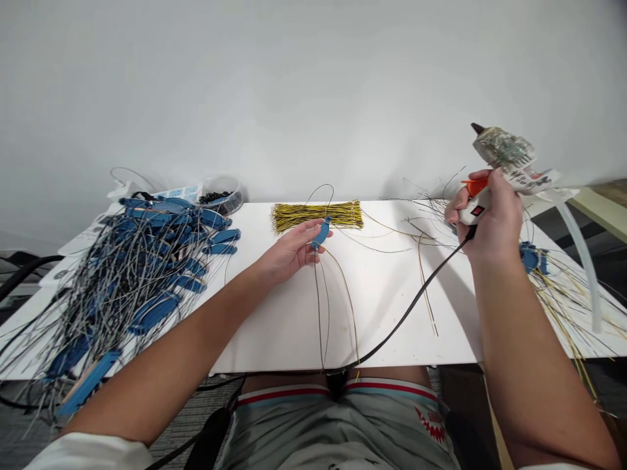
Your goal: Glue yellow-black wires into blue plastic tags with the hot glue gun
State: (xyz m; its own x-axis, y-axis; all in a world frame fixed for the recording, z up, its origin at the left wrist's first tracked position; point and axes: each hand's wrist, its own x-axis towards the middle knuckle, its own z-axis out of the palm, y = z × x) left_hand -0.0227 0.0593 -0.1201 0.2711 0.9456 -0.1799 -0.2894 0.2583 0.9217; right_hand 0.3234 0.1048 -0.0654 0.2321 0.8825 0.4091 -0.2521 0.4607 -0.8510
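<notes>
Sleeve [85, 453] outside tabletop [279, 326]; glue gun [507, 151] aloft.

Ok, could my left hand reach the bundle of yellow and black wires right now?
Probably yes: your left hand is close to the wire bundle, and nothing seems to block the way. But it holds a small curved blue piece, so that might need setting down first.

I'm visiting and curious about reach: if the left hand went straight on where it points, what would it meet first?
Likely the yellow-and-black wire bundle, though depth is unclear: the left hand may be high enough to meet the wall instead.
</notes>
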